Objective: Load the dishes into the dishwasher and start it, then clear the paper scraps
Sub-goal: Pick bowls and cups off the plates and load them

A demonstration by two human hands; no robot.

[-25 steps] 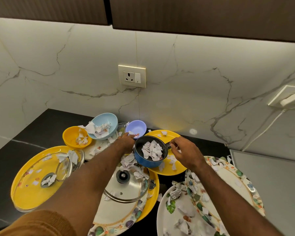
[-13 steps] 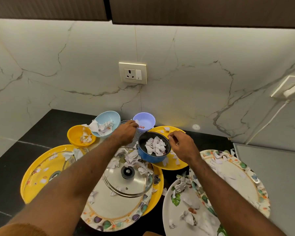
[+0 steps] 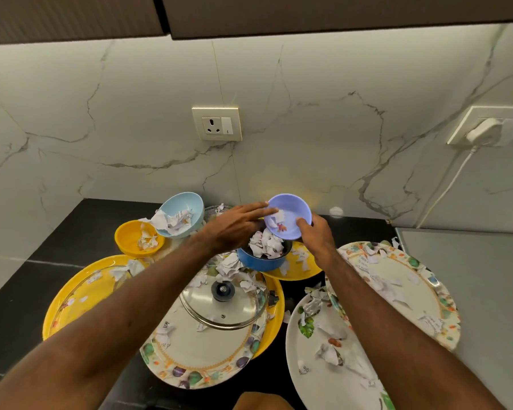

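Early days, I reckon. Nothing's loaded, there's no dishwasher in view, and scraps [image 3: 265,244] sit on nearly every dish. My right hand [image 3: 317,235] grips the purple bowl [image 3: 290,214], tilted just above the pot [image 3: 255,260] at the far middle of the counter [image 3: 95,220]. My left hand [image 3: 234,229] is flat-fingered with its fingertips at the bowl's left rim, holding nothing. Count: three bowls (purple, a blue bowl [image 3: 187,208], a yellow bowl [image 3: 131,235]), one pot, two lids [image 3: 222,303], six plates [image 3: 208,350] (three yellow, three patterned).
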